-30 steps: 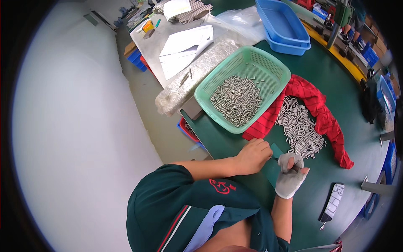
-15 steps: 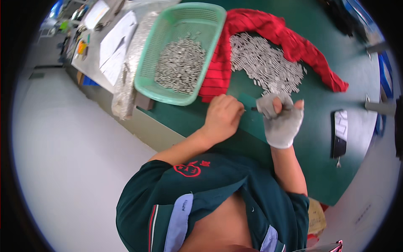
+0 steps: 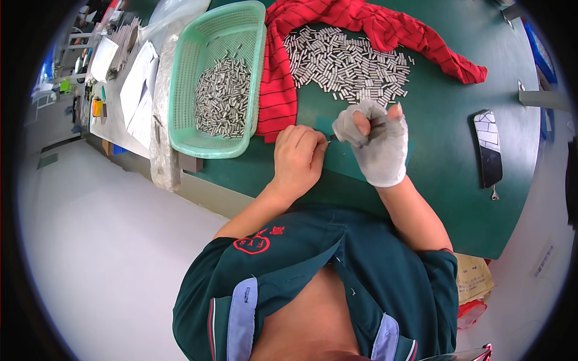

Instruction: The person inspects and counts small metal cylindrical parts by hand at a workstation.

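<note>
- On the grey table at the far left, white sheets [image 3: 137, 84] are laid, and beside them a long plastic-wrapped bundle [image 3: 164, 135] is set with its long axis running away from the person
- The green basket [image 3: 208, 153] is placed next, longer front to back than side to side; metal pins [image 3: 223, 99] are piled inside it, pointed in many directions
- The red striped cloth [image 3: 278, 90] is draped along the basket's right side and bent around the far side of the loose pins
- The bare left hand [image 3: 298, 157] is rested on the green table [image 3: 445, 180] with its fingers curled narrow; a tiny bright tip is seen at the fingertips, but whether it is pinched cannot be told
- The slim dark tool [image 3: 333, 137] is held between the hands, its visible end pointed left at the left fingertips, its long axis slanted slightly up toward the right
- The heap of loose pins [image 3: 352, 63] is spread flat beyond the hands, its pins turned various ways
- The gloved right hand [image 3: 379, 144] is closed around the tool, its thumb and some fingertips left bare
- The black phone [image 3: 489, 150] is laid well apart at the right, its long axis nearly front to back
</note>
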### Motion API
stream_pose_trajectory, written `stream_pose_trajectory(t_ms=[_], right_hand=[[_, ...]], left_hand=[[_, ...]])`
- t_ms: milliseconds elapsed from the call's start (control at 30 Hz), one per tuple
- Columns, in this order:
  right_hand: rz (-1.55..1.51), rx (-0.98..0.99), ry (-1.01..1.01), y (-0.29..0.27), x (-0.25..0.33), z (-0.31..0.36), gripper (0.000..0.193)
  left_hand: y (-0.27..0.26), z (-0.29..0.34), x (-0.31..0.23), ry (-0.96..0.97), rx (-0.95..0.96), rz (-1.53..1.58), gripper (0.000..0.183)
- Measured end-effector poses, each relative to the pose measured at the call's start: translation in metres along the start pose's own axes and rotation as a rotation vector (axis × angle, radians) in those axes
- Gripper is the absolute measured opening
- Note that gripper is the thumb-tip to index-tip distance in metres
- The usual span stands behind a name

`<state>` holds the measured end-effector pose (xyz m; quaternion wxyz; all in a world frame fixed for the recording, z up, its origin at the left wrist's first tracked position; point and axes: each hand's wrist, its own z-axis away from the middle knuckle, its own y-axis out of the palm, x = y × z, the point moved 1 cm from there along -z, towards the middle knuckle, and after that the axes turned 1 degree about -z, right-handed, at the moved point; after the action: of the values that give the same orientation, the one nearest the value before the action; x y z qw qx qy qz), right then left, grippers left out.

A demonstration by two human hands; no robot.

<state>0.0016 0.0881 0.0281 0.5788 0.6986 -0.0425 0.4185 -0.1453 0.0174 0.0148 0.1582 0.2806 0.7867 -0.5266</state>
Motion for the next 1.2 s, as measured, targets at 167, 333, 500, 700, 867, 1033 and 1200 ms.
stream_pose_trajectory(t_ms=[167,333,500,700,867,1033,1200], right_hand=[[0.018,0.008,0.030,-0.0008,-0.0028,-0.0007,0.063],[0.049,-0.002,0.030,0.0022,-0.0032,-0.0011,0.063],[0.076,-0.011,0.009,0.0054,-0.0032,-0.0006,0.061],[0.092,-0.027,0.024,0.0069,-0.0023,0.0003,0.062],[0.081,0.065,0.016,-0.0008,-0.0059,0.0008,0.059],[0.085,0.066,0.032,-0.0010,-0.0055,0.0007,0.055],[0.080,0.080,0.037,-0.0021,-0.0064,-0.0004,0.054]], left_hand=[[-0.0003,0.0002,0.0011,-0.001,-0.006,-0.017,0.016],[0.0001,-0.0008,0.0023,0.001,-0.008,-0.009,0.015],[0.0001,-0.0008,0.0021,-0.002,-0.002,-0.012,0.015],[0.0016,0.0012,0.0038,-0.002,0.010,-0.012,0.014],[0.0018,0.0018,0.0037,-0.005,0.012,-0.016,0.014],[-0.0004,-0.0006,0.0006,-0.016,0.013,-0.017,0.015],[0.0007,0.0003,0.0027,-0.014,0.015,-0.016,0.015]])
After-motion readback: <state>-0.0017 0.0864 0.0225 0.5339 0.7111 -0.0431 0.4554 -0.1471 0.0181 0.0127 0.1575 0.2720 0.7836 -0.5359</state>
